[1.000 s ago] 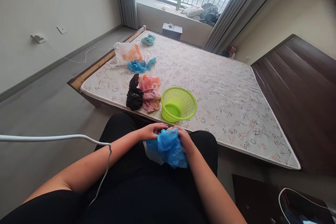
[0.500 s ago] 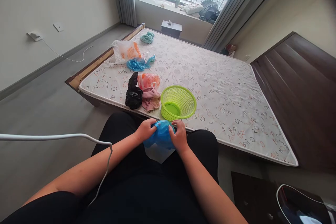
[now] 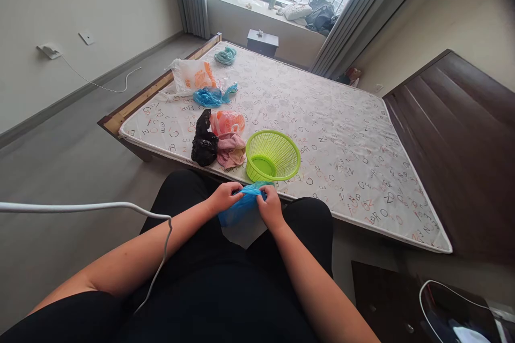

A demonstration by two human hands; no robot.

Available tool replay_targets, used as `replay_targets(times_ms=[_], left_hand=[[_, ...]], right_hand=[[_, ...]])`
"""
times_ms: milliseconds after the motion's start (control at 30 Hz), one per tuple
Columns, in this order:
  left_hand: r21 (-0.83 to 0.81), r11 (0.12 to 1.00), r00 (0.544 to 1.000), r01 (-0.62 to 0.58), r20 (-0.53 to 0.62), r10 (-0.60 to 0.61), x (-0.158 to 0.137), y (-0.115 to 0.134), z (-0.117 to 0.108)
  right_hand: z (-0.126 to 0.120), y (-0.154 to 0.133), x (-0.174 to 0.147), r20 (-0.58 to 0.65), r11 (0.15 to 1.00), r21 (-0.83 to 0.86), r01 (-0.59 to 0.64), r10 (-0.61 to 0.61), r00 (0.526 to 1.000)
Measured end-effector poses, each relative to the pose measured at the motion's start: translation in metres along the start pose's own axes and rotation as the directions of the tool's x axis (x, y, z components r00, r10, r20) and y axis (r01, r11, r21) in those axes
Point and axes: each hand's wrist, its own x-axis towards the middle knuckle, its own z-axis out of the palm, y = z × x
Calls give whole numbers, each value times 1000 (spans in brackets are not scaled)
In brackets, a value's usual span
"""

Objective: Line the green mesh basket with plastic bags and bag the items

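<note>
Between my knees, a thin blue plastic bag (image 3: 238, 211) is stretched at its top edge. My left hand (image 3: 225, 196) pinches one side of it, and my right hand (image 3: 270, 206) grips the other side. Just beyond my hands, a lime-green plastic basket (image 3: 273, 156) stands on the mattress (image 3: 341, 166). To the basket's left lie a pink cloth (image 3: 231, 151), a crumpled black plastic bag (image 3: 204, 149) and a red-and-white plastic bag (image 3: 227, 122).
Farther back on the mattress are another blue plastic bag (image 3: 211, 97), a white bag with orange print (image 3: 193, 76) and a teal bundle (image 3: 226, 56). A white cable (image 3: 120, 206) crosses over my left arm. The dark headboard (image 3: 446, 155) rises at right.
The blue bag's upper edge has gone from puffed and bunched to drawn narrow and taut between my hands. My hands stay nearly in place; the basket and other bags lie as before.
</note>
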Motion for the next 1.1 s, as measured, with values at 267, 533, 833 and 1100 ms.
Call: replay_targets(times_ms=[267,533,833,1100], left_hand=[[-62,998,987,-15,-159,5,8,-14,-10],[-211,977,999,41,-14,-45,8,-13,-2],[-273,956,992,104,95,-81,7,-14,3],[-443,867,966,228,216,-144,13,-21,2]], right_hand=[[-4,3,3,-21,996,92,-13,15,1000],[2,-4,-3,11,993,13,121,-121,993],[6,-3,-4,122,1000,-29,5,-1,993],[0,1,3,71,946,208,-248,238,969]])
